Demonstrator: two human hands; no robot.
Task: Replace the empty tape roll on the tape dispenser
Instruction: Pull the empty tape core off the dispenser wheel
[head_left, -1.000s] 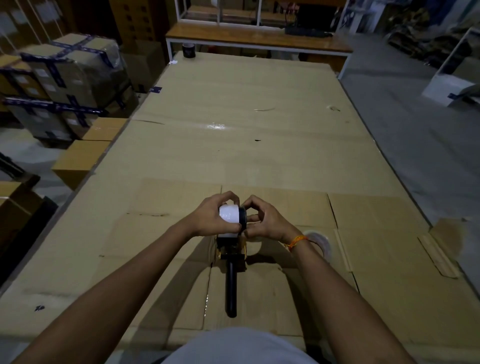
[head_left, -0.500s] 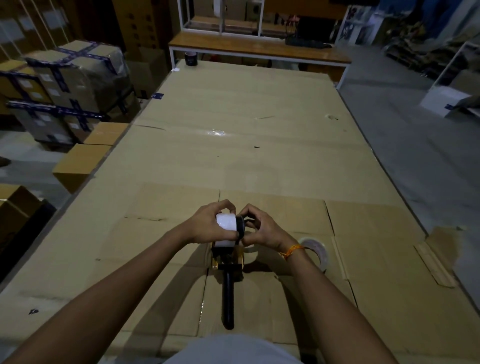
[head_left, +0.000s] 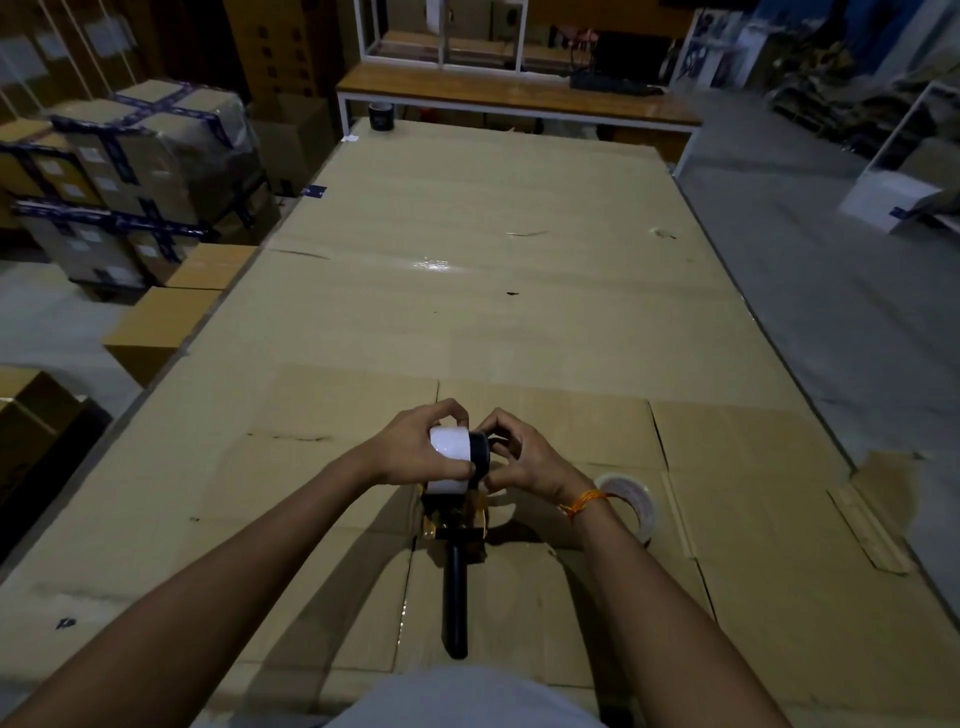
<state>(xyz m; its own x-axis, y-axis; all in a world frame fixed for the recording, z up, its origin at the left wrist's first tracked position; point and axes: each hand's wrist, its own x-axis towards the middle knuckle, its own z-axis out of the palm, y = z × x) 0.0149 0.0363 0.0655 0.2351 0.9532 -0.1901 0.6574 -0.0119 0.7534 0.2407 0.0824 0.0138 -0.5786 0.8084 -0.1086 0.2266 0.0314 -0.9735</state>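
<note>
As we press the roll home, little has shifted and the seating step looks nearly done.

We hold the white roll (head_left: 451, 460) on the dispenser (head_left: 455, 525), which rests on the cardboard-covered table (head_left: 467, 291) with its black handle toward us. Our left hand (head_left: 415, 447) is curled around the roll's left side, thumb on its face; our right hand (head_left: 524, 457) pinches the black hub at the roll's right edge. Against the frame a second ago, both hands keep the same hold and the roll sits in the same place on the hub; only the view has tipped a little. A spent roll (head_left: 631, 499) lies just beside our right wrist, so we judge the swap well along, with threading left.
</note>
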